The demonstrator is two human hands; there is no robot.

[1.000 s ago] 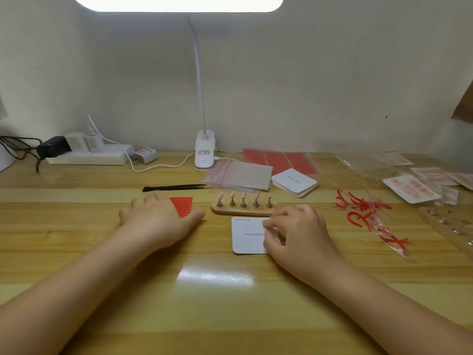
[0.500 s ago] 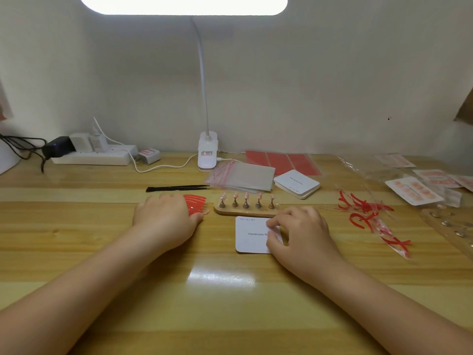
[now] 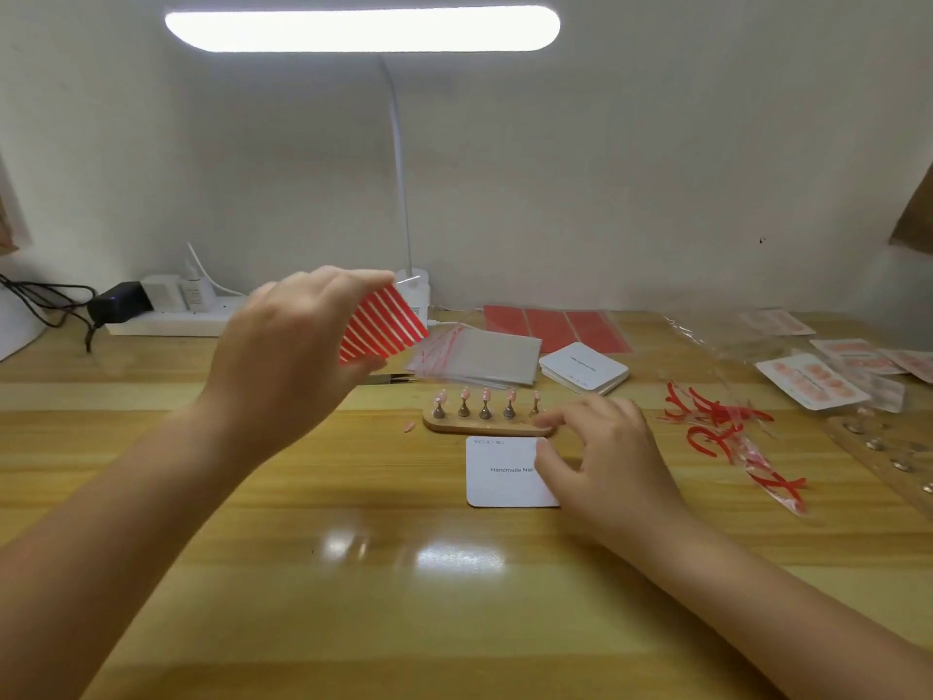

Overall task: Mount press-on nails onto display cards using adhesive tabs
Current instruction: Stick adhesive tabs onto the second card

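**Adhesive sheet lifted above the desk**

The left hand (image 3: 293,346) holds a red striped adhesive tab sheet (image 3: 386,323) in the air, pinched between fingers and thumb. The right hand (image 3: 603,457), fingers loosely spread, touches a white display card (image 3: 500,472) lying flat on the wooden table (image 3: 353,573). Just behind the card, a wooden stand (image 3: 484,425) carries five pink press-on nails (image 3: 484,395) on pegs. Clear bags (image 3: 479,353) lie farther back.

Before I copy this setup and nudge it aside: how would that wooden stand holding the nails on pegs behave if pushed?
The wooden stand looks low and flat, so it would probably slide rather than tip. The press-on nails sit on slim pegs and may shake loose; one nail already lies beside it. It is likely light.
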